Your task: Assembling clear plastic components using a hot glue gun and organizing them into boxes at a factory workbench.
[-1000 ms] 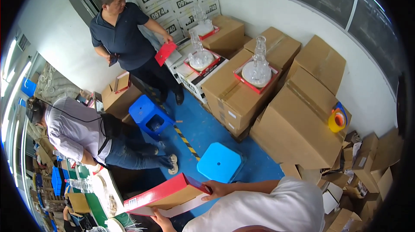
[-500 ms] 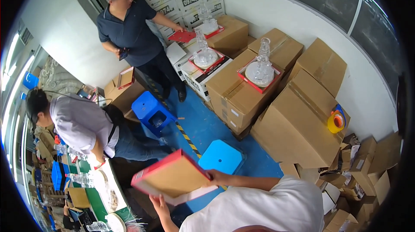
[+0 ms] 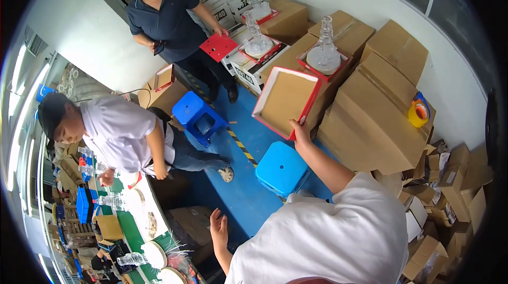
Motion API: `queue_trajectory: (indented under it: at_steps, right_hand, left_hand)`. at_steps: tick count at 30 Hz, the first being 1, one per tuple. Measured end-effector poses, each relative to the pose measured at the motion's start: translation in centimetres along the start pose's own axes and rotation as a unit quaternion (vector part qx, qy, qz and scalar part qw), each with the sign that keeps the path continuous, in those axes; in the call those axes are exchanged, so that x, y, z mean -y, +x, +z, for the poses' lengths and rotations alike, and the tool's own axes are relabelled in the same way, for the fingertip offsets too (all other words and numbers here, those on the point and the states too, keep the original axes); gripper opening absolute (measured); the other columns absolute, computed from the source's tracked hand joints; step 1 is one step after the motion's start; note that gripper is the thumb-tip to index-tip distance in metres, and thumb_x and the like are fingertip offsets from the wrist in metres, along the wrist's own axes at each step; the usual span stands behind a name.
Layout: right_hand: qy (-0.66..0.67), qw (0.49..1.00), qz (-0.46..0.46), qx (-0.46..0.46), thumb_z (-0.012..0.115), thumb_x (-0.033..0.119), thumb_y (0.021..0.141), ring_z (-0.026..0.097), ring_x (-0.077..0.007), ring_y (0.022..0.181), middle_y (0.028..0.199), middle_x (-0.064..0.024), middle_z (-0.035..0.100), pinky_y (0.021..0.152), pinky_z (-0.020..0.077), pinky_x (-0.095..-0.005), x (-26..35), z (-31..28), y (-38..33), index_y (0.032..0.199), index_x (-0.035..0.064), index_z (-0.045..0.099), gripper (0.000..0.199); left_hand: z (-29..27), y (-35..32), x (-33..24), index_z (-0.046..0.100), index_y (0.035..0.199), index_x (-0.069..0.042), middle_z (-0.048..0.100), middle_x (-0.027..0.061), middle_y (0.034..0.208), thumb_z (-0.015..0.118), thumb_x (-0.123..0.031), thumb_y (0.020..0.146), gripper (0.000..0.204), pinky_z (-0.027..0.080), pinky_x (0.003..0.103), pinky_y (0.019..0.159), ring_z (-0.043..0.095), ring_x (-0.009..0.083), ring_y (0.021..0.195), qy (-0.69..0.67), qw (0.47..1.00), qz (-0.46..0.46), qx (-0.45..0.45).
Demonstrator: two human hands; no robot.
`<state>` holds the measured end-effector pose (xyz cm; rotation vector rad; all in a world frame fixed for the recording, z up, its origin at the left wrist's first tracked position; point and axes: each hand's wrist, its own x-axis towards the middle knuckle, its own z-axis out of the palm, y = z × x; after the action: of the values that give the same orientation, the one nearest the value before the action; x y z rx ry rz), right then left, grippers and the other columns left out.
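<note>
My right hand [image 3: 300, 131] grips the lower corner of a shallow red box lid with a brown cardboard inside [image 3: 286, 101]. It holds the lid up, tilted, in front of the stacked cardboard boxes [image 3: 370, 120]. My left hand [image 3: 218, 228] is low at the left with its fingers spread, holding nothing, above the blue floor beside a worktable edge. A light blue stool [image 3: 280, 168] stands on the floor between my two arms.
A standing person in a dark shirt holds a red lid [image 3: 218, 47] near glass pieces on red trays [image 3: 324, 57]. A person in a white shirt [image 3: 121, 133] bends over the worktable at the left. There is also a dark blue stool [image 3: 198, 117] and a yellow tape dispenser [image 3: 418, 112].
The red lid has gone from low at my left, held by both hands, up and to the right. My left hand has let go and dropped back.
</note>
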<state>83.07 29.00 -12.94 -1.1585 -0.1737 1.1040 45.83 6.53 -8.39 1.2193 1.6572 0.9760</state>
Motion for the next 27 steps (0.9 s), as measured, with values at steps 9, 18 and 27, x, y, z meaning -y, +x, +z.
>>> queue_trajectory:
  at_steps: [9, 18, 27]
  right_hand:
    - [-0.137, 0.827, 0.403, 0.366, 0.062, 0.027, 0.083, 0.063, -0.0163, 0.093, 0.106, -0.0095, 0.063, 0.078, 0.0522, -0.0323, -9.7, -4.2, -7.7, 0.114, 0.0047, 0.057, 0.038]
    - [-0.318, 0.675, 0.333, 0.576, 0.074, 0.028, 0.073, 0.057, -0.0144, 0.100, 0.111, -0.0051, 0.059, 0.082, 0.0474, -0.0280, -11.2, -5.0, -17.0, 0.124, 0.0094, 0.051, 0.059]
    - [-0.250, 0.679, 0.297, 0.623, 0.077, 0.025, 0.071, 0.051, -0.0169, 0.109, 0.115, -0.0064, 0.056, 0.089, 0.0437, -0.0307, -8.7, -2.2, -20.1, 0.127, 0.0080, 0.047, 0.066]
  left_hand:
    - [-2.1, -4.4, 6.9, 0.034, 0.136, -0.010, 0.052, 0.0089, 0.123, 0.051, -0.030, 0.093, 0.050, 0.042, 0.034, 0.089, 0.052, 0.0201, 0.107, -0.078, 0.983, -0.067, -0.152]
    - [1.8, -10.3, 8.5, 0.045, 0.123, -0.006, 0.056, 0.0059, 0.110, 0.053, -0.026, 0.090, 0.039, 0.045, 0.034, 0.082, 0.055, 0.0206, 0.100, -0.328, 0.919, -0.170, -0.138]
    - [1.0, -12.1, 4.5, 0.052, 0.114, 0.000, 0.058, 0.0080, 0.104, 0.055, -0.016, 0.089, 0.030, 0.044, 0.030, 0.082, 0.056, 0.0183, 0.093, -0.342, 0.882, -0.138, -0.294]
